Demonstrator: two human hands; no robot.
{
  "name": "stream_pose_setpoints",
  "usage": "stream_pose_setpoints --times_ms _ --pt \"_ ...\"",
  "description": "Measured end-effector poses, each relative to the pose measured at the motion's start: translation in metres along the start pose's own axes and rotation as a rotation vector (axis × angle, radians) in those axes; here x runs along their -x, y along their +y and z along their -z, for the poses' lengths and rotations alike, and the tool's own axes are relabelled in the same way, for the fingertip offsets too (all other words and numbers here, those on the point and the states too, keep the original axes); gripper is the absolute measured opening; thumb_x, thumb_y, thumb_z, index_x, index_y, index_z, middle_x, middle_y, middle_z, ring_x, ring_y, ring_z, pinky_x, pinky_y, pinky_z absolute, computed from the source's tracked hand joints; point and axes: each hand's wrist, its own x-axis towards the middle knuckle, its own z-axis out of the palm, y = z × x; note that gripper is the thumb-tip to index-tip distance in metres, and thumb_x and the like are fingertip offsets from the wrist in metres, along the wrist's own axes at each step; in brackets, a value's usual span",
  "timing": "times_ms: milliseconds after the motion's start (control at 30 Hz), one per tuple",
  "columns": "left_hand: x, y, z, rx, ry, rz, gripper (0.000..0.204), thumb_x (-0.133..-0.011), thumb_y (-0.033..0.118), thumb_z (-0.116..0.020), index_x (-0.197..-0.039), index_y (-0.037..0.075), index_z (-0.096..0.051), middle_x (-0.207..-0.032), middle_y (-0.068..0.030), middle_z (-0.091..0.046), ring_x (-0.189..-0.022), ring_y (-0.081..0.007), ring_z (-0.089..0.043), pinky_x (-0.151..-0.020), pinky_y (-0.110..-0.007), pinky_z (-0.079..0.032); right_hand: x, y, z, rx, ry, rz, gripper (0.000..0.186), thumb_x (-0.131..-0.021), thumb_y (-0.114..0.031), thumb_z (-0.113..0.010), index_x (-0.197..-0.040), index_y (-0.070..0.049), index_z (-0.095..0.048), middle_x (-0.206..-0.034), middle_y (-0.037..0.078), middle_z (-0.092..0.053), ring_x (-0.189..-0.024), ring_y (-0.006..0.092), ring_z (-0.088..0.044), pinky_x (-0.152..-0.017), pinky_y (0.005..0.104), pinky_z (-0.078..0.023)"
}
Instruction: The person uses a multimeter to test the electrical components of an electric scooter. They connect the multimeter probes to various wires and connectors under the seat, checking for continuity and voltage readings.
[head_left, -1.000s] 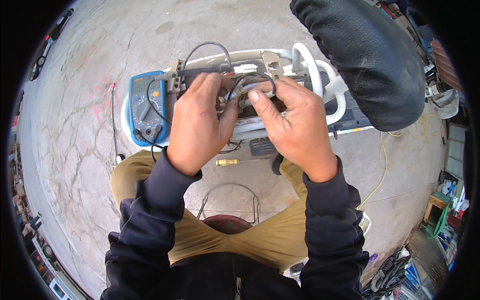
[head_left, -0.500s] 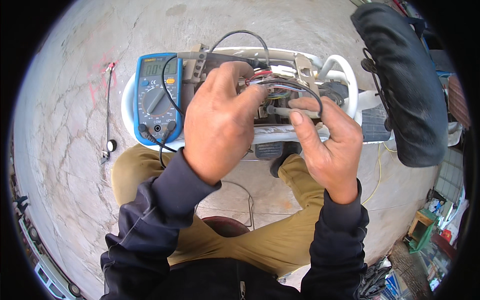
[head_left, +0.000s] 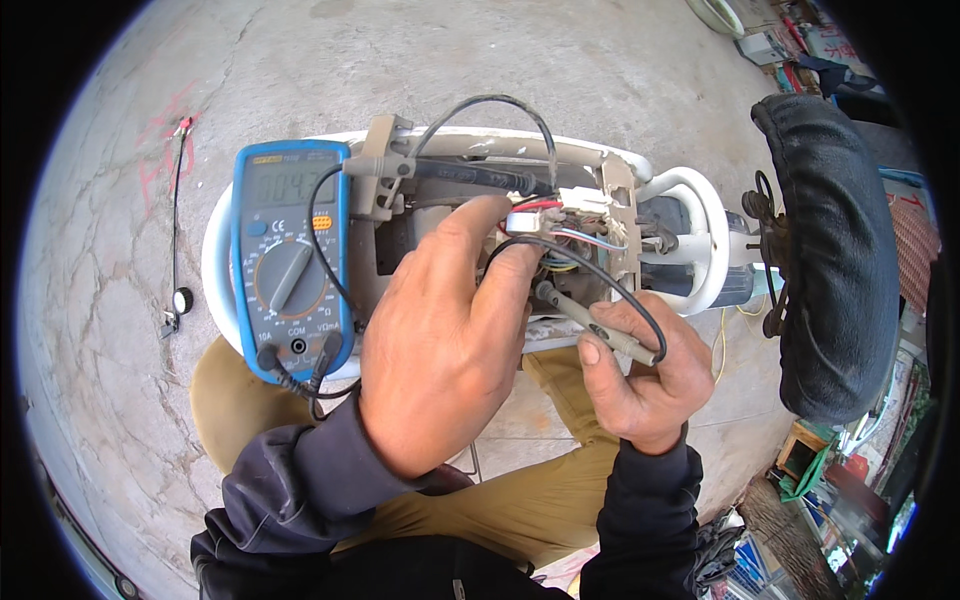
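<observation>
My left hand (head_left: pixel 440 340) reaches over an open white frame, its thumb and forefinger closed about a small white wire connector (head_left: pixel 525 222). My right hand (head_left: pixel 652 375) pinches a grey test probe (head_left: pixel 612 338), which slants up and left toward the wires beside my left thumb. The probe's metal tip is hard to make out. A second, dark test probe (head_left: pixel 465 177) lies across the frame, its front end by another white connector (head_left: pixel 584 200). Thin coloured wires (head_left: pixel 590 238) run between the connectors. A blue multimeter (head_left: pixel 290 262) rests on the frame's left end.
Black probe leads loop over the white frame (head_left: pixel 222 285). At the right stands a thick black padded roll (head_left: pixel 838 260), joined to the frame by a white tube. Cracked concrete (head_left: pixel 120 260) surrounds the frame, with a thin cable (head_left: pixel 178 225) lying at the left.
The view has shifted. In my right hand the probe has swung from nearly level to a slant, its rear end lower. The connector at my left fingertips now shows more plainly.
</observation>
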Motion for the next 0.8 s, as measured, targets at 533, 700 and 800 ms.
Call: stream_pose_setpoints --times_ms 533,700,800 --pt "-0.003 -0.001 0.001 0.008 -0.046 0.065 0.046 -0.083 -0.010 -0.077 -0.126 -0.001 -0.062 -0.129 -0.0223 -0.061 -0.104 -0.0416 -0.070 -0.082 -0.045 -0.059 0.015 0.003 -0.030 0.062 0.063 -0.254 0.012 -0.098 -0.006 -0.073 -0.105 0.003 -0.073 -0.085 0.017 -0.073 -0.067 0.0331 -0.070 -0.060 0.0389 -0.054" --pt "-0.004 -0.001 0.001 0.019 -0.038 0.063 0.042 -0.085 -0.012 -0.074 -0.124 -0.001 -0.062 -0.127 -0.0225 -0.062 -0.102 -0.0408 -0.070 -0.080 -0.045 -0.059 0.016 0.006 -0.029 0.047 0.060 -0.143 0.015 -0.100 -0.011 -0.074 -0.104 0.003 -0.073 -0.085 0.015 -0.073 -0.065 0.0307 -0.068 -0.058 0.0386 -0.051" --pt "-0.004 0.000 0.001 0.006 -0.038 0.063 0.042 -0.085 -0.012 -0.074 -0.124 -0.001 -0.063 -0.126 -0.0219 -0.063 -0.101 -0.0406 -0.070 -0.079 -0.045 -0.059 0.018 0.008 -0.031 0.044 0.083 -0.106 0.015 -0.100 -0.012 -0.074 -0.103 0.003 -0.072 -0.085 0.014 -0.072 -0.063 0.0296 -0.066 -0.057 0.0387 -0.050"
